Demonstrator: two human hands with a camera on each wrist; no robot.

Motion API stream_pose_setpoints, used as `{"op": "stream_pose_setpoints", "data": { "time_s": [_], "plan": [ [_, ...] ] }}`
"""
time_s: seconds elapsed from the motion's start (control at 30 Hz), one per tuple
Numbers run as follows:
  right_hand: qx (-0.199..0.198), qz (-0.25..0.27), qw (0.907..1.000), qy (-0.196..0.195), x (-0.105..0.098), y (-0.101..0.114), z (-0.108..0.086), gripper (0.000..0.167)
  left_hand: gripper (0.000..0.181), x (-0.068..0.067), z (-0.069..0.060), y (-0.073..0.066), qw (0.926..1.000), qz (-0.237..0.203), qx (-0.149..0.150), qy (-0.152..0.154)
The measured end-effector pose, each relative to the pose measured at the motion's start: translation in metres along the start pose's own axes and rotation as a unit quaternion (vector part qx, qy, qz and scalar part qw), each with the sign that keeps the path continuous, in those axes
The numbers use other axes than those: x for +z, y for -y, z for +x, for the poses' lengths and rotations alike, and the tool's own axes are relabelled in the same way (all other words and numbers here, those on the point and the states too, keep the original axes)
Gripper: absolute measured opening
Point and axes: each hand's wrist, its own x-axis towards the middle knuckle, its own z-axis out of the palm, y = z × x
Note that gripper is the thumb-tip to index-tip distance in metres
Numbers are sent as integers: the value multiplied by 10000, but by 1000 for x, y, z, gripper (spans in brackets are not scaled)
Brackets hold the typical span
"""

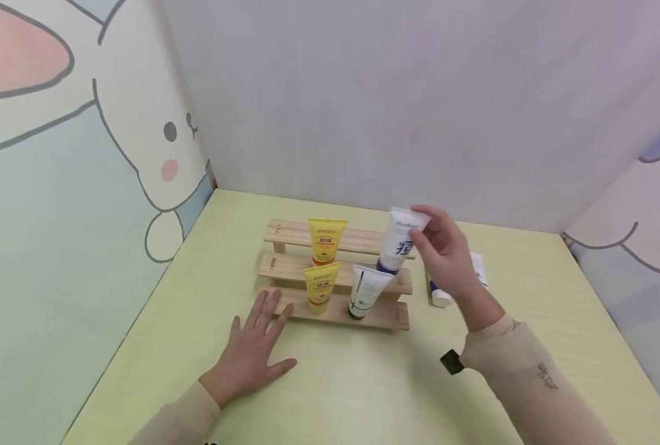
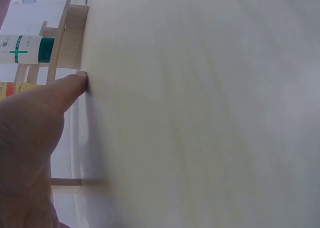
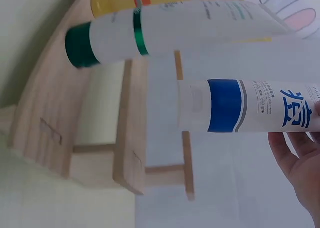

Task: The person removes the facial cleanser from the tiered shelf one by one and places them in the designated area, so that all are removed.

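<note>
My right hand pinches a white tube with a blue band near its upper end, cap down, over the right part of the wooden three-step rack. In the right wrist view the tube lies across the picture, with the fingers at its side. My left hand is spread flat at the rack's front left corner, fingertips at the lowest step. Two yellow tubes stand on the rack, one higher and one on the lowest step. Beside the lower one stands a white tube with a dark green cap.
Right of the rack, partly behind my right hand and wrist, at least one white and blue tube lies on the pale yellow table. A grey wall rises behind, and side panels with cartoon drawings stand left and right.
</note>
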Motion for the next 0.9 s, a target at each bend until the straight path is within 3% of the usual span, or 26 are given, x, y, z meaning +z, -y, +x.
{"op": "stream_pose_setpoints", "data": {
  "time_s": [0.1, 0.23, 0.33, 0.4, 0.47, 0.63, 0.77, 0.9],
  "plan": [
    [-52, 59, 9997, -250, -27, 4, 1, 40, 97, 0, 0, 0, 10000, -27, 3, 5],
    [211, -119, 9986, -470, -70, 9, -3, 40, 97, -1, -1, -1, 10000, -42, 26, -22],
    [751, -958, 9914, -473, -106, 8, -10, 41, 97, -1, -1, 0, 10000, -37, 9, -11],
    [1223, -1611, 9787, -358, -130, 4, -14, 40, 97, -1, -1, 0, 10000, -38, -24, 24],
    [1749, -2323, 9567, -139, -152, -1, -17, 39, 98, -1, -1, 1, 10000, -37, -48, 43],
    [2747, -2990, 9127, 464, -194, -24, -24, 54, 98, -1, -1, 1, 10000, -12, -74, 47],
    [3166, -3129, 8915, 839, -215, -45, -29, 57, 98, -1, -1, 1, 10000, 10, -49, 20],
    [3505, -3082, 8776, 1094, -231, -67, -32, 57, 98, 0, -1, 1, 10000, -62, -37, 46]
  ]
}}
